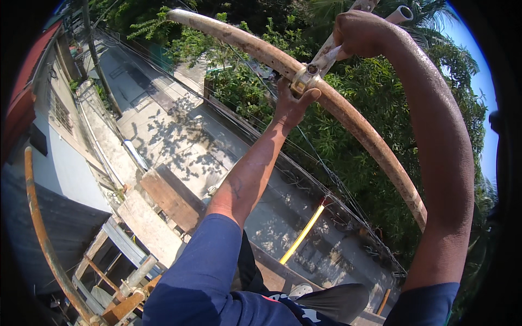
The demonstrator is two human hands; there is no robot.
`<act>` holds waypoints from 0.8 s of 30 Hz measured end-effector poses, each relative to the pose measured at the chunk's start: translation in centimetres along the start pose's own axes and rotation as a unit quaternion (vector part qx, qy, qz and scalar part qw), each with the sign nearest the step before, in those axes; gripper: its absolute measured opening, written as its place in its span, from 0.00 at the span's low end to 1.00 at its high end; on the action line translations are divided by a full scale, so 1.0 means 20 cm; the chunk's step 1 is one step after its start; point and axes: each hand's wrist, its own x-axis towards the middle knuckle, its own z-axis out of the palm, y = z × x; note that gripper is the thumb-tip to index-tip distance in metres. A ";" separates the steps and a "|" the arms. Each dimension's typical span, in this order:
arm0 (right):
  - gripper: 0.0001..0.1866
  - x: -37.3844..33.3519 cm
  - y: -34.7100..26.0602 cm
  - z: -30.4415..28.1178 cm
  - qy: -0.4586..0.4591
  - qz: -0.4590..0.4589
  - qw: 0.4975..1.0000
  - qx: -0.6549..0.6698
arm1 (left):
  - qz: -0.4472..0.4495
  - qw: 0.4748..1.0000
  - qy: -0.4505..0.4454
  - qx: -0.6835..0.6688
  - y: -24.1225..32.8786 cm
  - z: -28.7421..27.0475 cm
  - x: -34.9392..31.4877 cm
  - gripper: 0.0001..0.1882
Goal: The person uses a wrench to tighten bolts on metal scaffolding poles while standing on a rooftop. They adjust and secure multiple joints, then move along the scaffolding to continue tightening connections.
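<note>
A long rusty scaffold pipe (361, 122) runs across the upper view, bowed by the lens. My left hand (292, 103) is closed round a metal scaffold clamp (302, 80) on this pipe, its thumb lying against the clamp's near side. Up and to the right, my right hand (359, 33) wraps round a pale pipe (401, 14), whose hollow end sticks out past the fist. The other end of the pale pipe points down at the clamp; whether it touches the bolt I cannot tell. Another pipe (328, 61) crosses behind the clamp.
Far below lies a paved street (179, 136) with tree shadows. Wooden planks (171, 198) and a rusty pipe (41, 228) are at the left, beside a house wall (76, 174). A yellow pipe (302, 234) stands near my legs. Cables and leafy trees (348, 146) fill the right.
</note>
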 end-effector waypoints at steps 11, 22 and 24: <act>0.18 -0.34 -0.17 0.20 0.013 0.120 0.978 0.173 | -0.005 0.998 -0.014 0.055 -0.01 -0.04 0.02 0.58; 0.15 -0.24 -1.09 0.73 0.230 0.275 0.336 0.871 | -0.005 0.994 -0.038 0.100 0.01 -0.10 0.06 0.52; 0.15 -0.28 -1.10 0.73 0.255 0.236 0.373 0.860 | -0.008 0.980 -0.031 0.198 0.01 -0.10 0.05 0.56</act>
